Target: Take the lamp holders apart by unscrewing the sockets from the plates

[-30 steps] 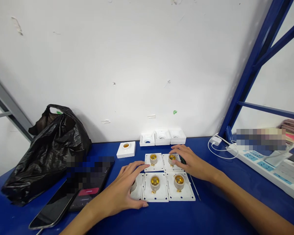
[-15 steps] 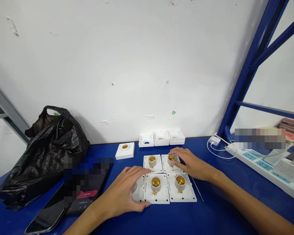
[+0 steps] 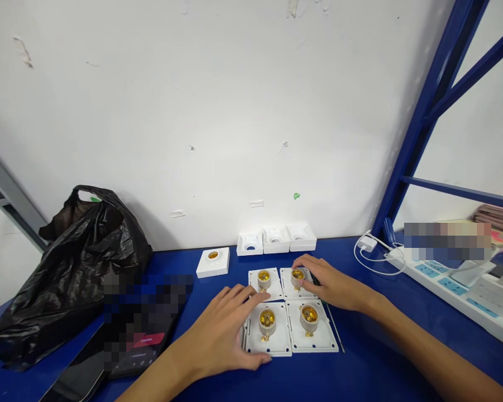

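Observation:
My left hand (image 3: 224,329) arches around the left side of the front-row lamp holder base (image 3: 276,340). Its thumb and fingers are spread apart, near the front and back edges of this white plate, which carries a round brass-lined socket. My right hand (image 3: 327,283) has its thumb and fingertips closed around the socket of the back-right lamp holder base (image 3: 288,282). Another base (image 3: 255,276) lies at the back left, and one more (image 3: 322,340) at the front right. The four plates sit close together in two rows. Whatever lies beneath my left palm is hidden.
Three white covers (image 3: 275,240) with round holes stand by the wall. A closed lamp holder (image 3: 213,265) lies left of them. A black plastic bag (image 3: 88,262) and phones (image 3: 79,363) are at left; a power strip (image 3: 452,287) is at right. A thin rod (image 3: 336,329) lies beside the plates.
My left hand has moved right, and the leftmost front plate, partly visible before, is now hidden behind it. My right hand stays at the back-right socket. The view has shifted slightly.

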A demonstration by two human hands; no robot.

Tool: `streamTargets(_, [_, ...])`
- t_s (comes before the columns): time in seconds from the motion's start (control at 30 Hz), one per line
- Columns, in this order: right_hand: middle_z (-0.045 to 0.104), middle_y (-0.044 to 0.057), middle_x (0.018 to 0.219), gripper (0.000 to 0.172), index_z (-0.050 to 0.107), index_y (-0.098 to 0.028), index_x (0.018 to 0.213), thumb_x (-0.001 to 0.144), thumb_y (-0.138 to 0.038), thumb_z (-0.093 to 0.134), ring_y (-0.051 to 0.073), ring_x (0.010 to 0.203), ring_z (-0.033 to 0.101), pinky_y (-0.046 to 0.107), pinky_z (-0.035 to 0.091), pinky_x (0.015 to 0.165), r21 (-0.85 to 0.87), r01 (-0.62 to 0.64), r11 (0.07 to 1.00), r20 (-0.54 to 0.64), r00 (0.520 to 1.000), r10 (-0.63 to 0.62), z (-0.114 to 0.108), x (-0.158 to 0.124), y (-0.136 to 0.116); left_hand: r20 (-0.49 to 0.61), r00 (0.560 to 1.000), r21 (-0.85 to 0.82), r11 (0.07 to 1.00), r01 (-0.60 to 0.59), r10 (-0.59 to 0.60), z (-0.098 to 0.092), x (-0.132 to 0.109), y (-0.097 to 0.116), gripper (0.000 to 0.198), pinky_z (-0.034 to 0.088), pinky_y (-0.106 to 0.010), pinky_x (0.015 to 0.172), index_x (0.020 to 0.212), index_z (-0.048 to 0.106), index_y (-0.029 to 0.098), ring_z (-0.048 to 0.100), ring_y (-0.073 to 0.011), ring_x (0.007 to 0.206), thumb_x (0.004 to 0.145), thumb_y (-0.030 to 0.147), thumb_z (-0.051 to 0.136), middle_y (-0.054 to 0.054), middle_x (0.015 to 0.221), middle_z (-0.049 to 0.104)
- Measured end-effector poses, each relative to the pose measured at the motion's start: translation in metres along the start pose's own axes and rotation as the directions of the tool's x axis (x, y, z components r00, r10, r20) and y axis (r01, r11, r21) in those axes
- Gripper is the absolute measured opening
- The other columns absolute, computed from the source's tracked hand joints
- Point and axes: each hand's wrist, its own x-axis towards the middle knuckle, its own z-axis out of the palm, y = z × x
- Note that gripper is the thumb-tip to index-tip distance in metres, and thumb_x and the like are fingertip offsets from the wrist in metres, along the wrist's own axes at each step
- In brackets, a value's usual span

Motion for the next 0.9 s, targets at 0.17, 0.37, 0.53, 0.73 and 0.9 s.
streamTargets(0.17, [0.068,0.006,0.135,0.033,0.06,-0.029,0.129,0.107,-0.051,0.047,0.028,0.123,0.064,0.052,0.043,0.114,-0.019,-0.018,1.0,-0.016,1.0,0.018,0.001,-0.001,0.001,0.004,1.0,0.072,0.997,-0.01,0.01,-0.002,0.008,0.005,0.101,0.033,-0.072,0.12,0.155,0.054,0.022,0.046,-0.049,0.147,0.065,0.054,0.09,-0.018,0.159,0.053])
streamTargets(0.37, [0.068,0.009,0.142,0.037,0.06,-0.027,0.133,0.111,-0.049,0.04,0.03,0.132,0.062,0.049,0.043,0.113,-0.104,-0.078,0.991,-0.136,0.989,0.064,0.002,0.005,0.007,-0.025,0.999,0.105,0.994,-0.035,0.038,-0.002,0.009,0.007,0.093,0.04,-0.069,0.117,0.146,0.063,0.024,0.054,-0.0489,0.139,0.063,0.057,0.091,-0.016,0.152,0.06])
streamTargets(0.53, [0.077,0.012,0.119,0.033,0.064,-0.024,0.117,0.111,-0.041,0.037,0.033,0.116,0.071,0.049,0.049,0.1,-0.185,-0.189,0.964,-0.229,0.963,0.145,0.001,0.01,0.013,-0.066,0.996,0.087,0.995,-0.047,0.053,0.003,0.009,0.004,0.092,0.042,-0.066,0.115,0.144,0.065,0.025,0.056,-0.0474,0.134,0.063,0.06,0.09,-0.014,0.145,0.063])
streamTargets(0.73, [0.079,0.011,0.113,0.035,0.065,-0.024,0.11,0.11,-0.041,0.034,0.034,0.103,0.076,0.042,0.052,0.084,-0.177,-0.282,0.943,-0.23,0.943,0.239,0.003,0.01,0.018,-0.093,0.995,0.084,0.996,-0.04,0.048,0.014,0.015,0.002,0.093,0.047,-0.063,0.107,0.14,0.066,0.026,0.059,-0.0468,0.126,0.057,0.059,0.094,-0.013,0.136,0.065])
streamTargets(0.9, [0.077,0.009,0.116,0.035,0.066,-0.025,0.109,0.11,-0.042,0.035,0.03,0.105,0.074,0.04,0.052,0.086,-0.157,-0.283,0.946,-0.209,0.946,0.248,0.009,0.011,0.018,-0.088,0.996,0.052,0.999,0.0,0.005,0.022,0.022,0.002,0.099,0.048,-0.062,0.103,0.137,0.067,0.023,0.06,-0.0466,0.12,0.048,0.049,0.101,-0.013,0.13,0.064])
